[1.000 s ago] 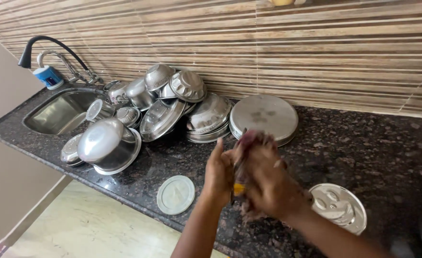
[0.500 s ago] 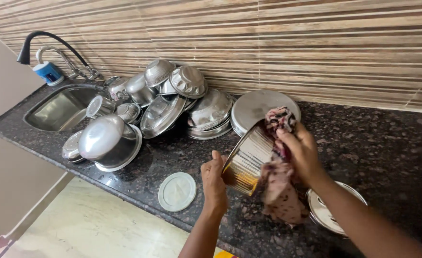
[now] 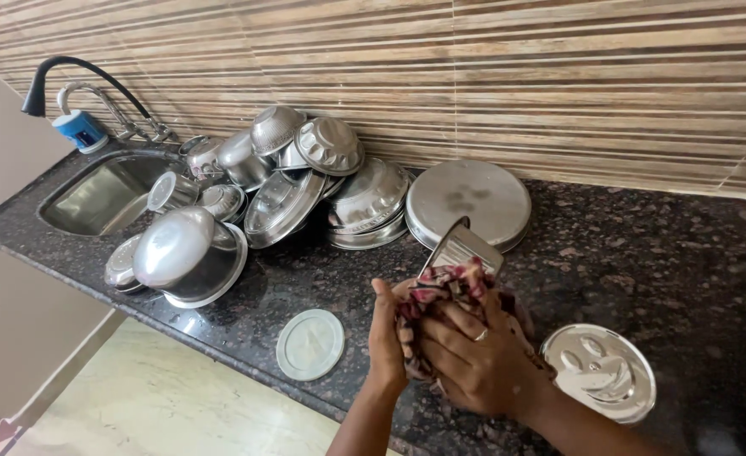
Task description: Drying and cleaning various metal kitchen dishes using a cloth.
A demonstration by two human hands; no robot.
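I can only see the top rim of the steel tumbler; the rest is buried under the red patterned cloth and both hands, just above the dark granite counter, near its front edge. My right hand is clamped over the cloth and the cup inside it, a ring showing on one finger. My left hand is pressed flat against the bundle's side; how far its fingers curl around is hidden, so I cannot tell its grip. Just right of my wrist lies a dimpled steel tray. Left of the hands sits a pale round lid. Behind, a big flat steel plate leans beside a heap of upturned steel bowls, which crowd toward the sink. A small blue-and-white filter hangs on the tap.
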